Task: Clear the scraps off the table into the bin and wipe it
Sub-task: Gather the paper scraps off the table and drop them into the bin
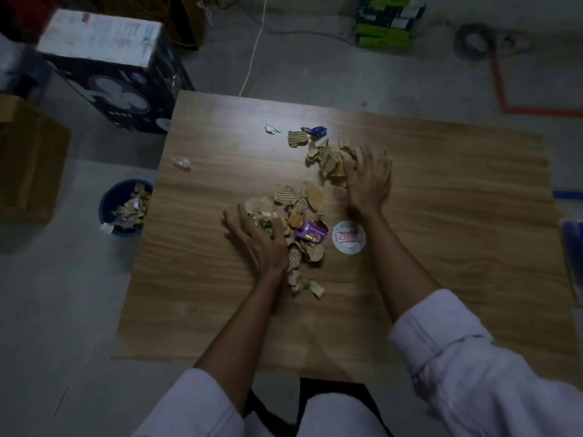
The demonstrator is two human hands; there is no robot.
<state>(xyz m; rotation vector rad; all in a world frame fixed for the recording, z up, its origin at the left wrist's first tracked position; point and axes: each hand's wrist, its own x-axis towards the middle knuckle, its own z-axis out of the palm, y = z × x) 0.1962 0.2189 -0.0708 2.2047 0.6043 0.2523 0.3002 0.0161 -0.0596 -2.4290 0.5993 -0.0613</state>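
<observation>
Torn cardboard scraps (pixel 303 200) lie in a loose heap across the middle of the wooden table (pixel 441 231), with a purple wrapper (pixel 310 232) and a round pale lid (pixel 348 237) among them. My left hand (pixel 257 236) rests on the heap's left side, fingers spread over scraps and a green wrapper. My right hand (pixel 367 176) lies flat with straight fingers against the far scraps (pixel 328 159). A blue wrapper (pixel 317 130) and small clear bits (pixel 182 162) sit apart. The blue bin (pixel 108 200) stands on the floor left of the table, holding scraps.
A dark printed box (pixel 126 89) stands beyond the table's far left corner, a brown carton (pixel 28 159) further left. A white cable (pixel 252 58) and a green box (pixel 388 23) lie on the floor behind. Orange tape (pixel 536 110) marks the floor at right.
</observation>
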